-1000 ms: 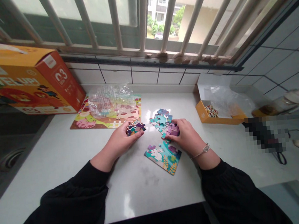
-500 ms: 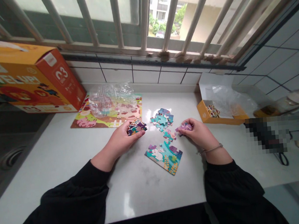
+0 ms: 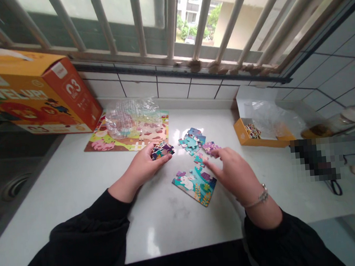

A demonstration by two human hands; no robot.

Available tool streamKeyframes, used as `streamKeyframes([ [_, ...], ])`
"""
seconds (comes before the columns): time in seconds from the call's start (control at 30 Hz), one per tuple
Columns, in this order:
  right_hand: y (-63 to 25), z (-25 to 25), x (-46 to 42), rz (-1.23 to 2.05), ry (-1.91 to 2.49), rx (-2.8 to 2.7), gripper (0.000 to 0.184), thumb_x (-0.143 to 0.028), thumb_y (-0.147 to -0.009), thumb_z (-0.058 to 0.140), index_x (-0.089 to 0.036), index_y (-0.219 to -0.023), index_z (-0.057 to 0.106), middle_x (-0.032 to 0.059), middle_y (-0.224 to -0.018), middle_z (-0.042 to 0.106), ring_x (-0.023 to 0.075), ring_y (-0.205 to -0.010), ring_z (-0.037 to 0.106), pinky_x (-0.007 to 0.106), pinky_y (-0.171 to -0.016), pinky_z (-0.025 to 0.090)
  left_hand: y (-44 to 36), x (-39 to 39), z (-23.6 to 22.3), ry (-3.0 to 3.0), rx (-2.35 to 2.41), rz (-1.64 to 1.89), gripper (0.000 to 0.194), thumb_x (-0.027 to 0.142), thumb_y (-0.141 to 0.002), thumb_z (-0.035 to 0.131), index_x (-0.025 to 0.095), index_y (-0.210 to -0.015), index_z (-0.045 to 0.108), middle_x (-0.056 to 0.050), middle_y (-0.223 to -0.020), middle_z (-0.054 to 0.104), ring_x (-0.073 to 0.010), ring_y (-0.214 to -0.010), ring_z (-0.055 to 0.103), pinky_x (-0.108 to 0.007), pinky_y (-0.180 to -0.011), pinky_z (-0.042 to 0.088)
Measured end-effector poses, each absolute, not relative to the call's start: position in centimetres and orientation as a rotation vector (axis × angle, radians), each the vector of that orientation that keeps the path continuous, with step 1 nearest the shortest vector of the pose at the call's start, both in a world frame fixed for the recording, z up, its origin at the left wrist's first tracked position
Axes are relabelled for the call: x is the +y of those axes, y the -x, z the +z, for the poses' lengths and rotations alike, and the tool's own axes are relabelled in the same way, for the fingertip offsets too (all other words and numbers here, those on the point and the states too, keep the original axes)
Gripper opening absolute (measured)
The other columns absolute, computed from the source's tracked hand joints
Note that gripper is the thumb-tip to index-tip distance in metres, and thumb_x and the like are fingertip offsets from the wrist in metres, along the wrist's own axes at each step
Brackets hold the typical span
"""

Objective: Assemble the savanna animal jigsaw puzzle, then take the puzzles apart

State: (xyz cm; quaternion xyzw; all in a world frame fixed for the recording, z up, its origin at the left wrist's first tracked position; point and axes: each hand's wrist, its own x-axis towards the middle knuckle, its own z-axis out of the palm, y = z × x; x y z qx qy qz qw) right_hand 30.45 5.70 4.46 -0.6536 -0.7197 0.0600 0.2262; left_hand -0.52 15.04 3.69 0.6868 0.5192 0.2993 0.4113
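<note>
A stack of dark jigsaw puzzle pieces (image 3: 163, 150) is gripped in my left hand (image 3: 145, 162), thumb along its near side. My right hand (image 3: 235, 171) hovers low over the counter with thumb and forefinger apart. The forefinger is close to some purple puzzle pieces (image 3: 211, 147); the thumb tip is by a small teal and pink piece (image 3: 199, 160), and whether it touches is unclear. Nearer to me lies a joined corner of the puzzle (image 3: 194, 187) with a white rabbit. Behind the loose piece is a pile of teal and blue pieces (image 3: 193, 140).
An orange box (image 3: 68, 93) stands at the back left by the sink (image 3: 14, 184). Crumpled clear plastic (image 3: 132, 118) lies on a farm-picture board (image 3: 113, 145). A small open box (image 3: 267, 141) with more pieces stands at the right. A barred window runs behind.
My right hand has moved slightly left and nearer to me, and its fingers have parted. The purple pieces it held now lie beside the pile. My left hand stays put.
</note>
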Motion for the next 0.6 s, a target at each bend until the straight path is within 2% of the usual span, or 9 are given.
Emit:
streamKeyframes([
  [0.1, -27.1, 4.0, 1.4, 0.247, 1.834, -2.122, 0.067, -0.056, -0.088, 0.091, -0.024, -0.142, 0.066, 0.0201, -0.123, 0.075, 0.0435, -0.109, 0.071, 0.060, -0.093, 0.062, 0.5, 15.0, 3.6, -1.729, 1.308, 0.757, 0.057, 0.067, -0.088, 0.083, 0.020, -0.119, 0.071, -0.009, -0.109, 0.082, -0.0322, -0.101, 0.078, -0.045, -0.094, 0.061],
  [0.27, -25.4, 3.2, 0.3, 0.343, 1.926, -2.070, 0.086, -0.042, -0.066, 0.109, -0.025, -0.139, 0.067, 0.0196, -0.123, 0.071, 0.0454, -0.112, 0.069, 0.061, -0.095, 0.062, 0.5, 15.0, 3.8, -1.717, 1.300, 0.758, 0.058, 0.065, -0.088, 0.083, 0.020, -0.122, 0.072, -0.009, -0.110, 0.082, -0.0319, -0.102, 0.078, -0.045, -0.096, 0.060],
  [0.37, -26.3, 3.5, 2.1, 0.490, 1.864, -2.045, 0.076, -0.039, -0.064, 0.108, -0.025, -0.127, 0.069, 0.0156, -0.122, 0.071, 0.0405, -0.109, 0.071, 0.055, -0.093, 0.063, 0.4, 14.9, 3.9, -1.695, 1.287, 0.763, 0.057, 0.063, -0.089, 0.083, 0.019, -0.124, 0.071, -0.011, -0.113, 0.082, -0.0326, -0.106, 0.077, -0.047, -0.098, 0.060],
  [0.5, -27.8, 4.2, 5.3, 0.835, 1.781, -2.034, 0.036, -0.030, -0.082, 0.094, -0.024, -0.105, 0.066, 0.0066, -0.108, 0.075, 0.0267, -0.094, 0.073, 0.042, -0.084, 0.060, 0.4, 14.8, 3.9, -1.688, 1.287, 0.775, 0.057, 0.061, -0.089, 0.084, 0.019, -0.126, 0.072, -0.012, -0.116, 0.083, -0.0336, -0.109, 0.078, -0.047, -0.098, 0.061],
  [0.6, -28.7, 4.5, 8.0, 1.190, 1.617, -1.937, 0.027, -0.038, -0.091, 0.085, -0.024, -0.094, 0.062, 0.0025, -0.092, 0.075, 0.0225, -0.084, 0.071, 0.036, -0.075, 0.058, 0.4, 14.8, 4.0, -1.648, 1.267, 0.828, 0.061, 0.061, -0.088, 0.084, 0.020, -0.130, 0.072, -0.012, -0.121, 0.083, -0.0336, -0.111, 0.078, -0.047, -0.100, 0.061],
])
